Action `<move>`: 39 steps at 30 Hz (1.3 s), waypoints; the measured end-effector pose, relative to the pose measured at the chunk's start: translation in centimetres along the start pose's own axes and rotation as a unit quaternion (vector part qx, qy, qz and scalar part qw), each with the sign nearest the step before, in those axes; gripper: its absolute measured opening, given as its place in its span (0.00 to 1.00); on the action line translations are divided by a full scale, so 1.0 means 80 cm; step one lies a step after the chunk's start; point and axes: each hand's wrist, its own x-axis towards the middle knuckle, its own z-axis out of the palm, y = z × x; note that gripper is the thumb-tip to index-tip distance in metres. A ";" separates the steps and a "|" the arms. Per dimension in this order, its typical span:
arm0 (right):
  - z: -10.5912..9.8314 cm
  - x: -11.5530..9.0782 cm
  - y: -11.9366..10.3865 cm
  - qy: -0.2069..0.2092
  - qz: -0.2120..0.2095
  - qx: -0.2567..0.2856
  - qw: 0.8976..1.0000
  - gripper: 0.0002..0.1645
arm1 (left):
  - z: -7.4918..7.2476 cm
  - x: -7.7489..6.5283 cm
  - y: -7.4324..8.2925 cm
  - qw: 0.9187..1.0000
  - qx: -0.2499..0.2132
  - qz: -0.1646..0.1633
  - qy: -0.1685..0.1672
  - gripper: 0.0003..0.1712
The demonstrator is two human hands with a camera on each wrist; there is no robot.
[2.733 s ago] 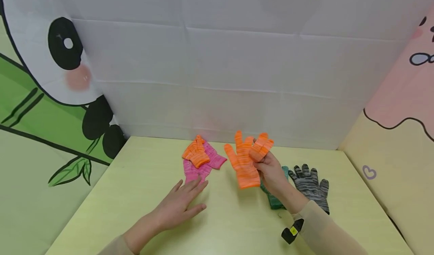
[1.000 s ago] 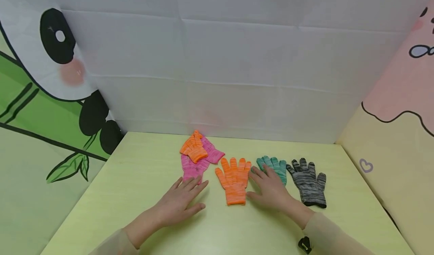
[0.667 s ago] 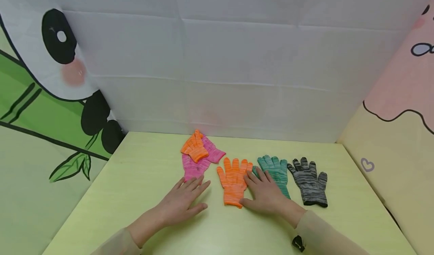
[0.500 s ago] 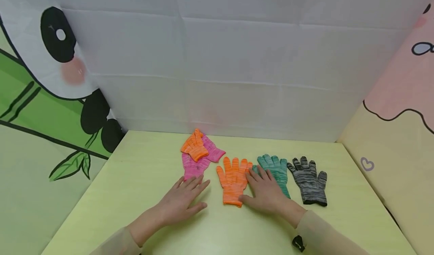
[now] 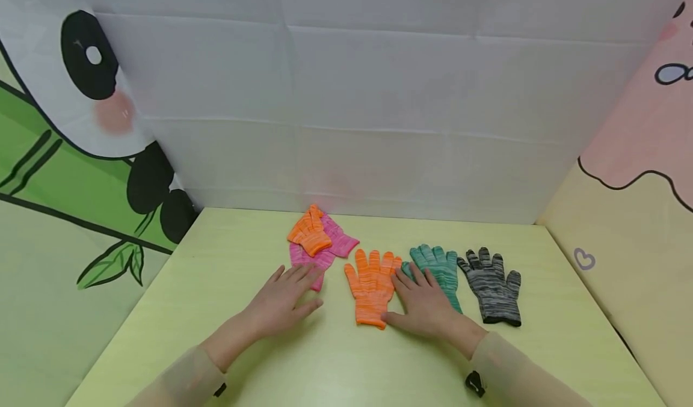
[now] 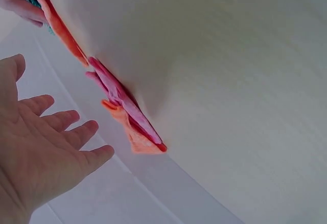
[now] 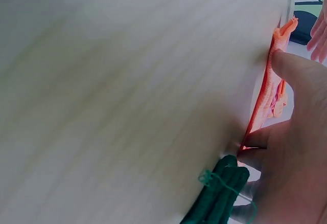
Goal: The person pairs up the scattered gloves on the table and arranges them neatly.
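An orange knitted glove [image 5: 370, 293] lies flat on the table, fingers pointing away from me. My right hand [image 5: 425, 308] rests against its right edge, thumb at the cuff and fingertips by its little finger, the fingers spread rather than curled. That same hand partly covers a green glove [image 5: 441, 269]. My left hand [image 5: 281, 305] hovers over the table with fingers extended, overlapping the near end of a pink glove [image 5: 295, 255] in the head view; the left wrist view shows its palm holding nothing. Another orange glove [image 5: 310, 232], folded up, lies on the pink fabric.
A grey-and-black striped glove [image 5: 494, 293] lies at the right of the pale yellow table [image 5: 335, 365]. White sheeting [image 5: 346, 106] rises behind the table's back edge. Cartoon-printed panels flank it, one with a green band [image 5: 65, 172] and one pink [image 5: 644, 130].
The orange glove, earlier held in the air by my right hand, now lies flat on the table and is released. My left hand has shifted slightly left and away from me.
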 end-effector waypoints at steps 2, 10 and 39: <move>-0.001 0.001 0.000 -0.002 -0.004 0.001 1.000 0.59 | -0.004 0.003 -0.005 1.000 -0.007 -0.005 0.011 0.42; 0.004 0.008 0.002 -0.015 -0.005 -0.009 1.000 0.61 | -0.027 0.024 -0.037 0.996 -0.035 -0.049 0.058 0.40; -0.009 0.008 -0.005 -0.043 0.019 -0.009 0.999 0.61 | -0.057 0.092 -0.089 0.988 -0.025 -0.139 0.060 0.39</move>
